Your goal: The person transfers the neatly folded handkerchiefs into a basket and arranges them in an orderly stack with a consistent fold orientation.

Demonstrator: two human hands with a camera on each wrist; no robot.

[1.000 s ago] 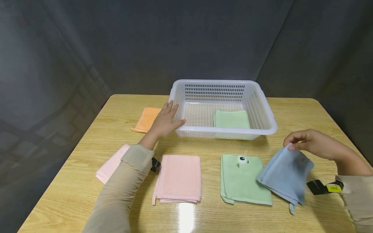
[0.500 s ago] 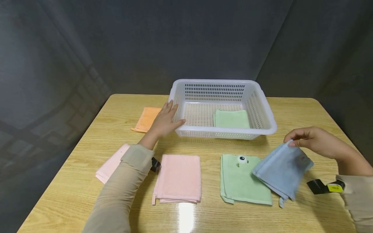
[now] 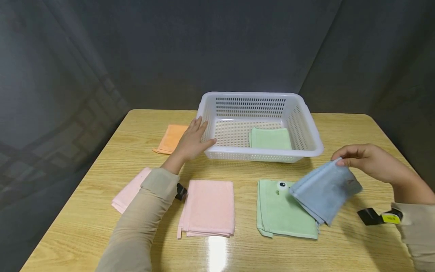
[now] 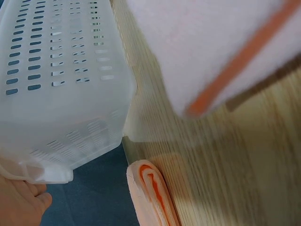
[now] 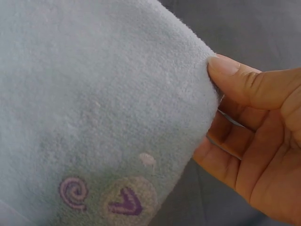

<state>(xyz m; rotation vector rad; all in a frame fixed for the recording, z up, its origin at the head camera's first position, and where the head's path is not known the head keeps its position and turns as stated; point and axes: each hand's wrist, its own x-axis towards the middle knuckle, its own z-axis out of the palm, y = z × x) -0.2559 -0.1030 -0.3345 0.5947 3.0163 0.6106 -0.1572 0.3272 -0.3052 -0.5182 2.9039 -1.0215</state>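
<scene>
My right hand [image 3: 370,160] pinches a folded light blue towel [image 3: 324,190] by its top edge, and the towel hangs tilted, overlapping the folded green towel [image 3: 283,215] with an eye design. In the right wrist view, thumb and fingers grip the blue towel's edge [image 5: 117,84], with purple embroidery near its bottom. My left hand [image 3: 193,139] lies with spread, straight fingers on the left front corner of the white plastic basket [image 3: 261,152]. Inside the basket at the right lies another folded green towel [image 3: 270,139].
Two folded pink towels, one in the middle [image 3: 210,207] and one partly behind the left sleeve [image 3: 130,190], lie on the wooden table [image 3: 244,249]. An orange towel [image 3: 171,138] lies left of the basket. Dark cloth [image 3: 217,49] hangs behind the table.
My right hand has risen slightly, and the blue towel has swung up and left, further over the green towel. The left hand and basket have stayed in place.
</scene>
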